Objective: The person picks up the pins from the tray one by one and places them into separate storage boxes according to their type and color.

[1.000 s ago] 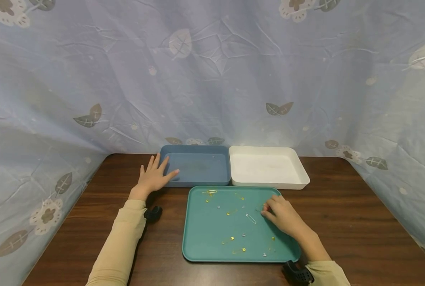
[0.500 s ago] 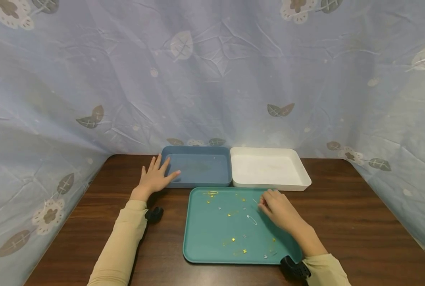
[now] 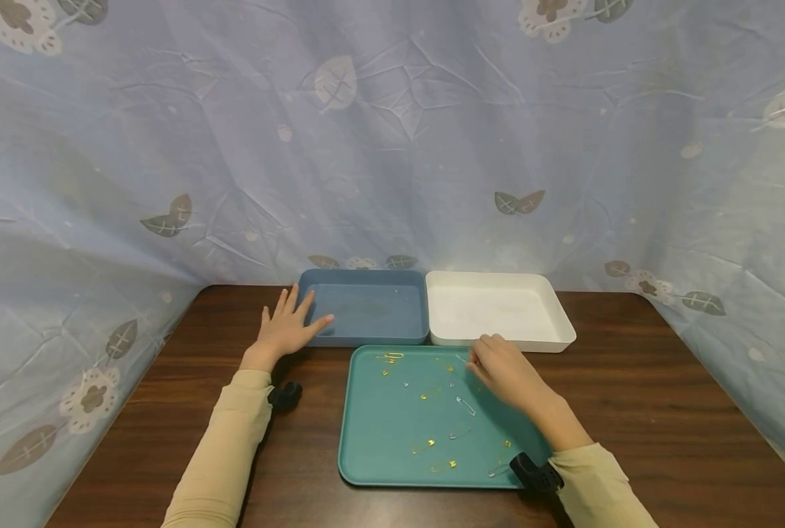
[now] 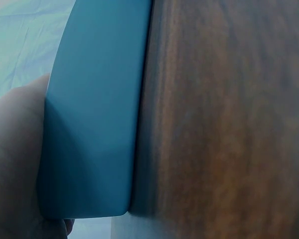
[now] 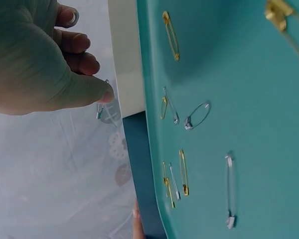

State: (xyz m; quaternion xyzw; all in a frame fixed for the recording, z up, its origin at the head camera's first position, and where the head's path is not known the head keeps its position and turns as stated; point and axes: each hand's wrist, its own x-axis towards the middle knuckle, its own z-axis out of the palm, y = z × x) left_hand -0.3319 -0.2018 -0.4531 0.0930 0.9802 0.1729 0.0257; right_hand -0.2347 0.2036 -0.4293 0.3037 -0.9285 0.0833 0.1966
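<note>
My right hand (image 3: 507,370) pinches a silver safety pin (image 5: 100,110) between thumb and fingertips, above the far edge of the green tray (image 3: 392,469). Gold and silver safety pins lie scattered over that tray, among them a large silver safety pin (image 3: 465,405) and a gold safety pin (image 3: 443,466). My left hand (image 3: 283,331) rests with spread, straight fingers over the left rim of the blue tray (image 3: 366,340). In the left wrist view, part of this hand (image 4: 17,134) shows beside the blue tray's wall (image 4: 94,114).
A white tray (image 3: 500,342) stands right of the blue one, both behind the green tray. All three sit on a dark wooden table (image 3: 662,396). A patterned pale blue curtain (image 3: 392,147) hangs behind and along both sides.
My right hand has lifted from the right part of the green tray and moved left and away toward the white tray, holding the silver safety pin. The left hand stays put.
</note>
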